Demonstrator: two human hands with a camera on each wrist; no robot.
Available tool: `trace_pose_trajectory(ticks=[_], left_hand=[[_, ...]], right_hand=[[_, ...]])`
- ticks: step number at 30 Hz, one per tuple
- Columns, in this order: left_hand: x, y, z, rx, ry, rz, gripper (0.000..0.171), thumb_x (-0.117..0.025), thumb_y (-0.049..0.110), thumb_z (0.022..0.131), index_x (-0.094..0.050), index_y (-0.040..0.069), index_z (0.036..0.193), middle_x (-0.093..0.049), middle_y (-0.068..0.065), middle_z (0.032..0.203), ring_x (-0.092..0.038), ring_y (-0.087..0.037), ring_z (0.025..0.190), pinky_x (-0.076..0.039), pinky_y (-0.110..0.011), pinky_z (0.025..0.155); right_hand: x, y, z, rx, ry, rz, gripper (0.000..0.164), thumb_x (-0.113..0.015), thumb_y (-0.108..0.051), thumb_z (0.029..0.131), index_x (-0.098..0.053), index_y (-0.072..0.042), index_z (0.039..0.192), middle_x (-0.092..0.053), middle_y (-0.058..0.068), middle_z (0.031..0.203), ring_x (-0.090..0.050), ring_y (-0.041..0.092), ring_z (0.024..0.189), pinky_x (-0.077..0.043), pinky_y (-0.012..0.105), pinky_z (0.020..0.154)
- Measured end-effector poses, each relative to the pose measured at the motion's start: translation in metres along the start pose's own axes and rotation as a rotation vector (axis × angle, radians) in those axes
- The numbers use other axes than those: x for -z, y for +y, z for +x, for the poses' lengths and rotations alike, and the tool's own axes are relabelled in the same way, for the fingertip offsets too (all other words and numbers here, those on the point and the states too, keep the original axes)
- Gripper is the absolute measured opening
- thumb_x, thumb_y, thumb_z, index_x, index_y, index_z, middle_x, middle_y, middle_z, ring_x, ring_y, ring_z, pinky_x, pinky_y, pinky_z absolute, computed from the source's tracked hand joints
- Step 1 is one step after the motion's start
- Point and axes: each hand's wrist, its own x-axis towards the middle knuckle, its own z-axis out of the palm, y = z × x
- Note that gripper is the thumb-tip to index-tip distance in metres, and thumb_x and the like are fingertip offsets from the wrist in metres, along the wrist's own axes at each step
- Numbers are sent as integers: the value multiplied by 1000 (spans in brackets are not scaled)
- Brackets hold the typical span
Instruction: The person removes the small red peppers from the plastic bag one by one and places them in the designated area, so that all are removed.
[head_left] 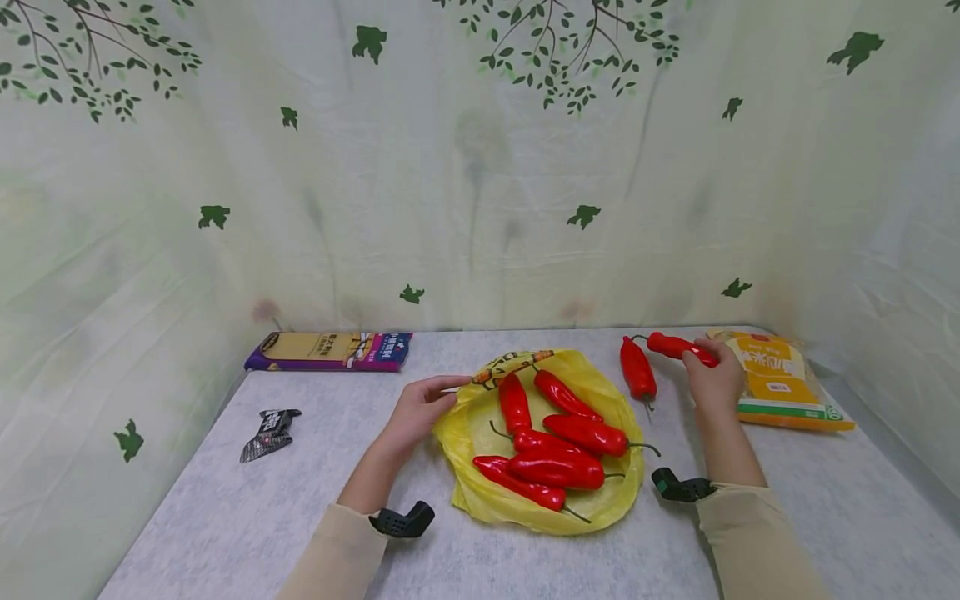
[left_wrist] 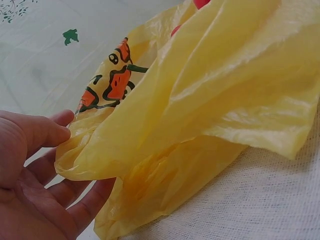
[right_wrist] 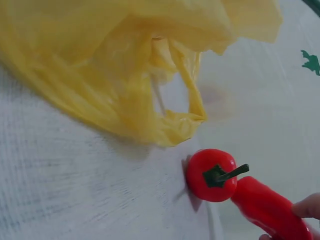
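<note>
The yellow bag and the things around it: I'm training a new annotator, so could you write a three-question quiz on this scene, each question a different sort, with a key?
1. True or false: the left hand pinches the edge of the bag.
2. Fill in the missing word: the right hand holds a red ____.
3. In the head view, which lies nearer the person: the black packet or the purple packet?

Key:
1. True.
2. Pepper.
3. The black packet.
</note>
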Motion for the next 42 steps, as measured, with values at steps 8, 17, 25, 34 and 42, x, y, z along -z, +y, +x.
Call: trace_pose_trajectory(ticks=[8, 17, 25, 34, 42], left_hand=[[-1, 0, 0, 0, 5, 12, 32, -57, 11, 99, -70, 20, 126, -61, -3, 141, -59, -21, 124, -53, -37, 104], [0, 1, -1, 5, 0, -2, 32, -57, 10, 99, -70, 20, 126, -61, -2, 140, -59, -21, 124, -53, -37, 104], [0, 0, 1, 15, 0, 8, 31, -58, 12, 99, -70, 21, 126, -61, -3, 141, -59, -23, 125, -53, -37, 104], [0, 0, 2, 17, 5, 6, 31, -58, 12, 99, -70, 21, 126, -62, -2, 140, -59, -22, 124, -53, -36, 104], [-2, 3, 0, 25, 14, 12, 32, -57, 12, 99, -69, 20, 128, -60, -4, 142, -59, -24, 124, -52, -37, 105]], right_hand=[[-4, 5, 1, 69, 14, -131, 48, -54, -27, 102, -46, -17, 148, -37, 8, 160, -35, 29, 142, -43, 46, 115], [-9, 11, 2, 137, -36, -329, 50, -58, -23, 99, -46, -7, 145, -45, 21, 148, -42, 37, 133, -48, 51, 108], [-8, 15, 3, 152, -121, -510, 56, -63, -22, 94, -44, 0, 143, -50, 28, 133, -45, 40, 115, -55, 47, 91], [-8, 16, 4, 129, -153, -557, 60, -65, -24, 93, -42, 1, 142, -52, 28, 129, -47, 38, 111, -56, 45, 89], [-7, 15, 2, 108, -174, -595, 63, -66, -28, 93, -40, 2, 143, -52, 28, 127, -50, 36, 107, -57, 38, 79]])
